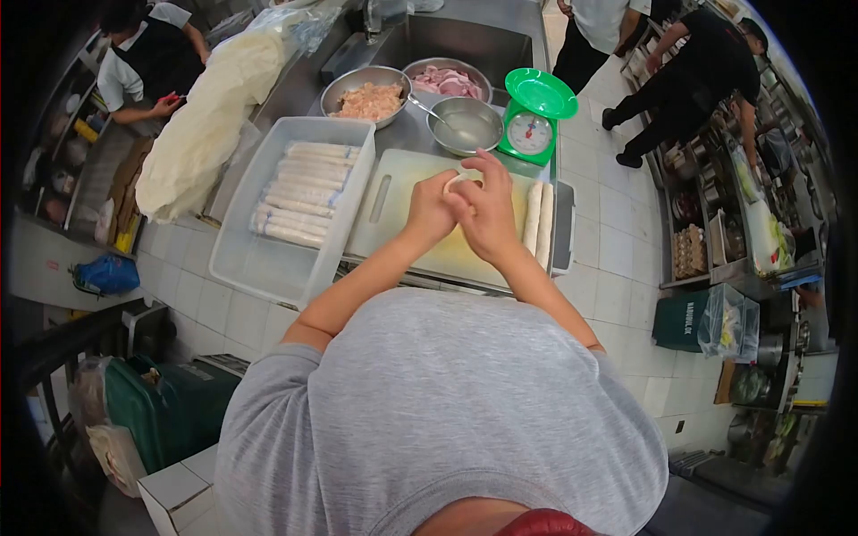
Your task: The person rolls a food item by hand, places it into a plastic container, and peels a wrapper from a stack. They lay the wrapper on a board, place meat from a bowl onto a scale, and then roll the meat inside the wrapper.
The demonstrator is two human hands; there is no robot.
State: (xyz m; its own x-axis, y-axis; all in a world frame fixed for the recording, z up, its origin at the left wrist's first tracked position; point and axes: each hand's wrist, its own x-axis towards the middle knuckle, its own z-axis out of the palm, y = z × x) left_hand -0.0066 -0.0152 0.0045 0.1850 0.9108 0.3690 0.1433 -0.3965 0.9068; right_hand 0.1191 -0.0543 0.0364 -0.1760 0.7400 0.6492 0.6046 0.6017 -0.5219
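My left hand point(432, 210) and my right hand point(488, 207) meet above the cutting board point(371, 228), fingers curled together. Between them they pinch a small pale piece point(456, 183) that looks like dough; the fingers cover most of it. To the right of my hands, two long white rolls point(534, 219) lie side by side on the board. A clear plastic tub point(241, 246) at the left holds several similar white rolls point(299, 192) on plastic film. Beyond the board is a metal bowl of cloudy liquid point(472, 129) with a spoon point(431, 111) in it.
Bowls of chopped meat point(368, 100) and sliced meat point(447, 82) stand near the sink point(474, 40). A green scale point(530, 134) is at the back right. At left lies a large pale plastic-wrapped mass point(210, 116). Co-workers point(697, 80) stand on both sides.
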